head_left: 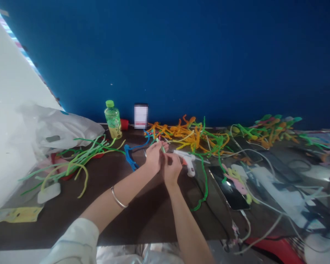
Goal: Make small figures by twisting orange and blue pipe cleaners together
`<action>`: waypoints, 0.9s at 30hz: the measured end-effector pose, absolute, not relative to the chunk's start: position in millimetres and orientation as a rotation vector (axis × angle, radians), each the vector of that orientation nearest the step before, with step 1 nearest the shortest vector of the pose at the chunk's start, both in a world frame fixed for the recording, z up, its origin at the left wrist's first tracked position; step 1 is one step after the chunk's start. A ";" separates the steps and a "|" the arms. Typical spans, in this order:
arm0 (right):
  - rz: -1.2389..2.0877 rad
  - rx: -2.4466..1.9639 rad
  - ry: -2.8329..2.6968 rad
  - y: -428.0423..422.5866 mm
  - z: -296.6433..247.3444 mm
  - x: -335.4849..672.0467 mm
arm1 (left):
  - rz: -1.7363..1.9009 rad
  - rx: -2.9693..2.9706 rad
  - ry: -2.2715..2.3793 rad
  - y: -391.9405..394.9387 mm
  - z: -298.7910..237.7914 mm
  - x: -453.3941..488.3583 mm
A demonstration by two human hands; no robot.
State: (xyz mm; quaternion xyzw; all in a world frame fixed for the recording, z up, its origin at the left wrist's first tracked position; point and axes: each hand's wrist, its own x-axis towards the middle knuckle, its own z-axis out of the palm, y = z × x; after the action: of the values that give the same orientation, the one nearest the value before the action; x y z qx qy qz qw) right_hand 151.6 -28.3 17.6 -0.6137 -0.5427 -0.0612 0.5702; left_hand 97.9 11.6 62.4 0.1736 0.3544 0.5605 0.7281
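Observation:
Close together over the middle of the table, my left hand and my right hand meet at a short light green pipe cleaner. My left fingers are closed round it, and the right fingertips pinch at its lower end. Part of the pipe cleaner is hidden by the fingers. Just right of my hands lies a white glue gun with an orange trigger. To the left rests a blue bundle of twisted pipe cleaners. Behind the hands is a heap of orange pipe cleaner shapes.
Loose green pipe cleaners lie at left near a plastic bag. A drink bottle and a propped phone stand by the blue wall. At right are a phone, white cables and more coloured shapes.

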 end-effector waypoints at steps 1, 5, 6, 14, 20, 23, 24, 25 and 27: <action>-0.152 -1.429 -1.294 -28.6 18.0 152.2 | 1.199 0.414 0.783 13.6 64.1 93.4; -0.163 -1.380 -1.268 -29.4 19.6 151.9 | 1.212 0.683 0.900 29.2 77.3 47.4; -0.129 -1.378 -1.250 -29.4 19.5 150.0 | 1.260 0.823 1.003 33.9 81.4 30.1; 0.223 -1.327 -1.398 -31.0 7.8 117.4 | 0.292 1.887 2.113 34.5 63.6 -50.6; 0.243 -1.291 -1.525 -32.6 2.4 107.4 | 0.481 1.918 1.940 20.2 22.6 -37.8; 0.188 -1.271 -1.468 -32.3 4.4 104.7 | 0.970 1.699 1.588 21.7 13.1 -32.3; 0.177 -1.264 -1.448 -32.0 5.2 103.7 | 1.097 1.529 1.448 24.1 11.4 -29.3; 0.173 -1.261 -1.433 -31.6 5.8 102.8 | 1.181 1.350 1.338 27.2 10.2 -25.7; 0.184 -1.262 -1.418 -30.2 6.2 102.1 | 1.279 1.068 1.202 34.2 9.1 -17.9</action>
State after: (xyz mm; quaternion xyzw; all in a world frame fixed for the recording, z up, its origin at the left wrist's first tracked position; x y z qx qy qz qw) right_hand 102.1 -30.2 6.2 -0.5395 -0.6064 0.0785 0.5788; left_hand -17.9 34.2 9.1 0.4448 0.5006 0.5328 0.5174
